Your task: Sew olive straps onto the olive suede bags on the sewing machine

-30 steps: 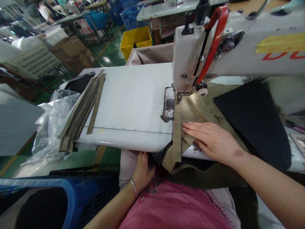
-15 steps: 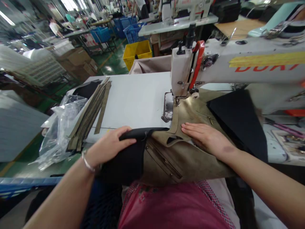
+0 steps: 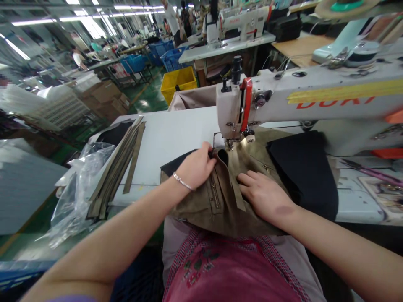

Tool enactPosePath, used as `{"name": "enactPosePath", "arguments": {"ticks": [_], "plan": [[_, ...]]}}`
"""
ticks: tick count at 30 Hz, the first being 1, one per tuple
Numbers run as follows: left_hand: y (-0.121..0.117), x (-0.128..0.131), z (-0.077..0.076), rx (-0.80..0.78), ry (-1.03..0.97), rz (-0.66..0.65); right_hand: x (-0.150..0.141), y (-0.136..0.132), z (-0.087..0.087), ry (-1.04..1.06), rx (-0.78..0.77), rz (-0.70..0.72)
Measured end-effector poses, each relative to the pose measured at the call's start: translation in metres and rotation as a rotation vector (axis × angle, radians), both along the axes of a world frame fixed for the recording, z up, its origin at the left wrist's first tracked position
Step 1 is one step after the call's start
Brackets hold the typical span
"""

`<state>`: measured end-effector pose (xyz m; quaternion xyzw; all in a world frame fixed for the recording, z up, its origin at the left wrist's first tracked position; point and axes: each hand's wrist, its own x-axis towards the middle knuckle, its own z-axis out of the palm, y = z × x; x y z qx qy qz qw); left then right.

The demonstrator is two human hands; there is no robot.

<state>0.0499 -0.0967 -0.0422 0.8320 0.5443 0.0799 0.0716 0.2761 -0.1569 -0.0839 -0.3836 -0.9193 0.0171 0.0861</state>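
Observation:
An olive-brown garment piece (image 3: 229,218) with metal zippers and dark lining lies under the needle area of a white sewing machine (image 3: 231,109) and drapes over the table's front edge. My left hand (image 3: 198,165), with a bracelet at its wrist, is closed on a folded part of the garment just left of the presser foot. My right hand (image 3: 264,195) lies on the cloth right of the seam, fingers loosely bent and thumb hidden. Beside it, a black fabric panel (image 3: 302,167) rests under the machine arm.
Olive strips (image 3: 116,172) lie in a bundle at the table's left, beside clear plastic wrap (image 3: 85,180). Purple-handled scissors (image 3: 368,170) are at the right. A yellow bin (image 3: 178,84) stands behind the table. People and other sewing machines are in the background.
My left hand has moved right and up from the dark lining to the fold near the presser foot, bringing cloth along. My right hand stays on the garment, fingers now more bent. The view has tilted up.

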Motion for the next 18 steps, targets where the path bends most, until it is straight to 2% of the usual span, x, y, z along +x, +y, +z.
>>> {"name": "enactPosePath", "arguments": {"ticks": [2,4,6,9,11,13,15,18], "plan": [[-0.024,0.009,-0.012,0.033,-0.263,-0.069,0.002,0.000,-0.009,0.064,-0.007,0.025],[-0.034,0.014,-0.024,0.112,-0.418,-0.088,0.005,0.000,-0.017,0.124,-0.026,0.066],[-0.032,0.018,-0.031,0.191,-0.466,-0.047,0.008,0.000,-0.020,0.152,-0.041,0.096],[-0.017,0.021,-0.034,0.262,-0.480,-0.012,0.009,0.000,-0.020,0.180,-0.059,0.105],[-0.008,0.019,-0.032,0.215,-0.524,-0.123,0.008,-0.002,-0.019,0.202,-0.081,0.101],[-0.002,0.012,-0.030,0.099,-0.593,-0.292,0.007,-0.003,-0.018,0.227,-0.090,0.094],[0.001,0.005,-0.029,0.003,-0.610,-0.384,0.007,-0.003,-0.018,0.262,-0.082,0.088],[0.001,-0.002,-0.029,-0.044,-0.413,-0.431,0.006,-0.003,-0.017,0.321,-0.070,0.090]]}}
